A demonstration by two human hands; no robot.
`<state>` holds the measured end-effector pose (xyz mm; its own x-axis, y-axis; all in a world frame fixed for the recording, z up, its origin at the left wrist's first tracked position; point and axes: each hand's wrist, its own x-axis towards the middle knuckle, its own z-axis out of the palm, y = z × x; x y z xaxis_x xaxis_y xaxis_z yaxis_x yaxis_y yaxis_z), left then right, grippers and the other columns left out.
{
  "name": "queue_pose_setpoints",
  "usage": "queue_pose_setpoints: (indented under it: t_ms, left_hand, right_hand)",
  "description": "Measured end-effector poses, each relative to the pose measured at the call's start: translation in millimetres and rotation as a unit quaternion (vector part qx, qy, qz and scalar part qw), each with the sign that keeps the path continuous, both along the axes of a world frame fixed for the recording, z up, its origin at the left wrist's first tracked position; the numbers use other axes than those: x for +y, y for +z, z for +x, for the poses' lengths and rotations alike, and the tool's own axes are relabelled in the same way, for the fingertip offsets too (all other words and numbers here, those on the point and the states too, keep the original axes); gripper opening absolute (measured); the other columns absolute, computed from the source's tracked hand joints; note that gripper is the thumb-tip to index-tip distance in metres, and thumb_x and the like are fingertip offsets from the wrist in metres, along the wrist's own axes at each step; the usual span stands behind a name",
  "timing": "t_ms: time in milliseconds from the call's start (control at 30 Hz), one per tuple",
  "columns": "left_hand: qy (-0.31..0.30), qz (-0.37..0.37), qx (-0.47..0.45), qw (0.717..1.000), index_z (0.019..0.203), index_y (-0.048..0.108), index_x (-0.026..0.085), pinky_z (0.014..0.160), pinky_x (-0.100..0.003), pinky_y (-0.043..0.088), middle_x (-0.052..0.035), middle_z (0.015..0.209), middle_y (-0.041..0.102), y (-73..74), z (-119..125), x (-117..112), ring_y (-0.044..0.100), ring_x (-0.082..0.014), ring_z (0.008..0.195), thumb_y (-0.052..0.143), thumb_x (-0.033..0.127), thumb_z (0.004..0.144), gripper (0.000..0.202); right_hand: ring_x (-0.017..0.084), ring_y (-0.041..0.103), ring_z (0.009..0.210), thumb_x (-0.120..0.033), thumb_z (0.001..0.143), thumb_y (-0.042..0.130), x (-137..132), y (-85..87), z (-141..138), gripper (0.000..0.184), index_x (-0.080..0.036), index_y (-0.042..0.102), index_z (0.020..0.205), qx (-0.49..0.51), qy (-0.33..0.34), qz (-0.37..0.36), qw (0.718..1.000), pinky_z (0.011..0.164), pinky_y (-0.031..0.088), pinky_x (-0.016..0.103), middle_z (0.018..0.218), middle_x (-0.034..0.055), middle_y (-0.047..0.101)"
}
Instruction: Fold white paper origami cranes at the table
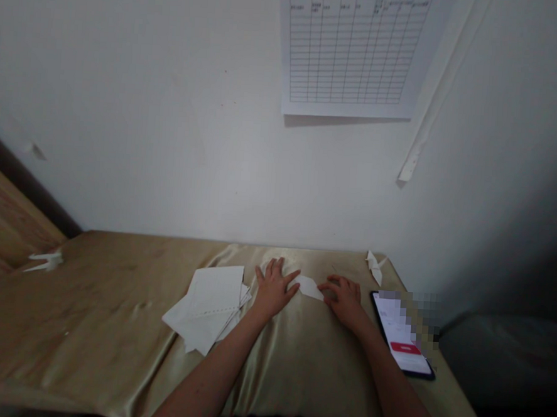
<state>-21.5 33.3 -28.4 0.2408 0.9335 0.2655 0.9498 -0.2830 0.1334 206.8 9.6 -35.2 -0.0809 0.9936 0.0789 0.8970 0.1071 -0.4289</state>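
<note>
Forearms [216, 368] closest; paper [310, 288] btwn L fingers [292, 291], apart, & R fingers [330, 288], grip unclear.

Dim, soft light — sheen on the cloth [288, 366], deep shadow lower right.

Wall chart [351, 55], phone [397, 334]: text unreadable
</note>
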Motion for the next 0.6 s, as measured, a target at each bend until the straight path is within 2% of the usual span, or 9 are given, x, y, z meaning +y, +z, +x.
queue_pose_setpoints:
  t_ms: [100, 233, 400, 600]
  left_hand:
    - [-0.009, 0.010, -0.012, 1.000, 0.126, 0.062, 0.043, 0.111, -0.073, 0.011, -0.0067, 0.155, 0.036, -0.3, -1.3, 0.8, 0.025, -0.0358, 0.144, 0.052, 0.052, 0.093, 0.036]
    - [-0.021, 0.023, -0.030, 0.999, 0.117, 0.067, 0.037, 0.111, -0.074, 0.012, -0.0068, 0.151, 0.042, -0.7, -2.9, 2.4, 0.029, -0.0344, 0.142, 0.061, 0.041, 0.090, 0.028]
    - [-0.046, 0.051, -0.069, 0.995, 0.102, 0.070, 0.032, 0.110, -0.076, 0.013, -0.0023, 0.148, 0.047, 0.9, -5.0, 3.7, 0.033, -0.0338, 0.140, 0.065, 0.030, 0.087, 0.015]
    - [-0.052, 0.071, -0.130, 0.988, 0.094, 0.070, 0.029, 0.112, -0.074, 0.012, -0.0018, 0.143, 0.053, 4.3, -3.4, 2.2, 0.039, -0.0315, 0.135, 0.064, 0.028, 0.088, 0.009]
  right_hand:
    - [0.023, 0.041, 0.131, -0.021, 0.084, 0.060, 0.3, -1.8, -1.1, 0.033, -0.040, 0.070, 0.109, 0.011, 0.000, 0.009, 1.000, 0.112, 0.019, 0.047, 0.134, -0.0005, 0.055]
    - [0.025, 0.041, 0.129, -0.021, 0.082, 0.061, 1.4, -4.3, -2.0, 0.033, -0.039, 0.071, 0.107, 0.023, -0.002, 0.020, 1.000, 0.111, 0.018, 0.049, 0.132, 0.0005, 0.055]
    - [0.026, 0.043, 0.125, -0.025, 0.082, 0.062, 1.2, -4.5, -3.0, 0.026, -0.036, 0.072, 0.104, 0.028, -0.001, 0.039, 0.999, 0.110, 0.021, 0.049, 0.127, 0.0033, 0.057]
    - [0.027, 0.046, 0.120, -0.034, 0.082, 0.067, -0.9, -5.8, -5.7, 0.014, -0.031, 0.074, 0.094, 0.045, -0.004, 0.086, 0.995, 0.106, 0.029, 0.046, 0.120, 0.0060, 0.059]
